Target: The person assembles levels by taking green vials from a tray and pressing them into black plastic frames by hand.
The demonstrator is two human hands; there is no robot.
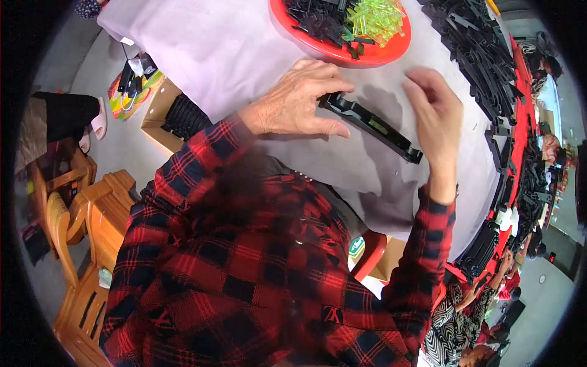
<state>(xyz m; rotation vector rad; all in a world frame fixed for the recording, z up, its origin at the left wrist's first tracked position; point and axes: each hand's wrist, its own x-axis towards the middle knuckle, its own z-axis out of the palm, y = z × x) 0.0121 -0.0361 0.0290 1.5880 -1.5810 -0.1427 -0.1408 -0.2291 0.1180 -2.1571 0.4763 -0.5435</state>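
Note:
My left hand (306, 101) has its fingers and thumb around the left end of a black spirit level (367, 122). The level slants down to the right above the cloth, with a small yellow-green vial in its middle. Past the level's right end, my right hand (435, 113) is raised and slightly blurred. Its thumb and forefinger curl toward each other, and whatever may be between them cannot be made out. Beyond both hands stands a red plate (382, 59). It holds small black plastic parts (318, 24) and a heap of yellow-green vials (376, 21).
Many black level bodies (477, 55) are piled along the right side of the pale cloth (208, 43). At left, an open cardboard box (156, 116) holds black parts beside wooden chairs (104, 214). Other people (458, 318) sit along a red-covered table at right.

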